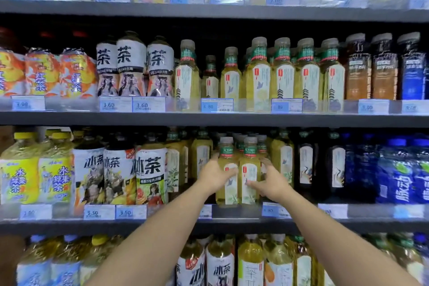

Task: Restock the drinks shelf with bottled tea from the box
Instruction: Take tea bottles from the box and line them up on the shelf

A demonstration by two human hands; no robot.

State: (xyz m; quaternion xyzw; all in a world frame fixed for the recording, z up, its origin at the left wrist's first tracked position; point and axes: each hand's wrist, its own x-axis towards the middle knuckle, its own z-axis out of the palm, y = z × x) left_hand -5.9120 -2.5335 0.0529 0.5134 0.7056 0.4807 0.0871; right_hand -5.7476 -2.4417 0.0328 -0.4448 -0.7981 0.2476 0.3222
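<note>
Two bottles of yellow-green tea with white labels and grey caps stand side by side at the front of the third shelf [234,222]. My left hand [214,175] lies against the left bottle [227,158], thumb up and fingertips across its label. From the other side, my right hand [270,184] is spread, with its fingers touching the label of the right bottle [250,165]. Neither hand is plainly wrapped round a bottle. More bottles of the same tea stand behind these two. The box is out of view.
Large iced-tea bottles [151,176] stand to the left and dark tea bottles [306,167] and blue drinks [399,174] to the right. The shelf above [209,119] is packed with similar tea. Price tags [275,210] line the shelf edges.
</note>
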